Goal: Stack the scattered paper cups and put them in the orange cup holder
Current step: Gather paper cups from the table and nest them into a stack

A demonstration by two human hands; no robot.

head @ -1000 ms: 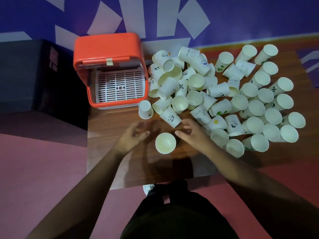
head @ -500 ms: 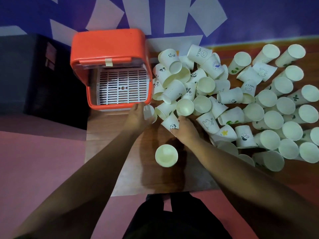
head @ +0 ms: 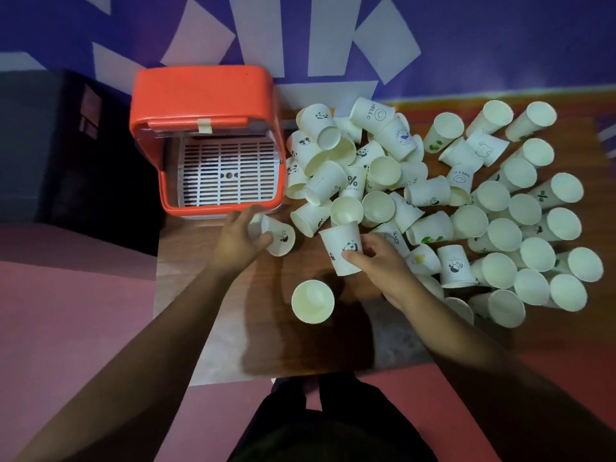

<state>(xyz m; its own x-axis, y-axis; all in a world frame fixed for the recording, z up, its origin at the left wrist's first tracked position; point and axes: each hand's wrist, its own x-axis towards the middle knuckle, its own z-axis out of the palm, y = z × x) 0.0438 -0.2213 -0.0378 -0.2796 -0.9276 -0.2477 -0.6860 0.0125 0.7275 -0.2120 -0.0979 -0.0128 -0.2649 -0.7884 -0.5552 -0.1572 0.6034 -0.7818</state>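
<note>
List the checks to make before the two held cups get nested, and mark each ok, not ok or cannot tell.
1. Grip of left hand on left cup: ok.
2. Grip of right hand on right cup: ok.
3. Both mouths facing the same way: cannot tell; the left hand hides one end.
4. The lone cup stands upright, apart from the pile: ok.
5. The holder is open, with nothing on its grid: ok.

Single head-worn wide-angle view, looking steeply down and forward, close over the table (head: 333,348)
</note>
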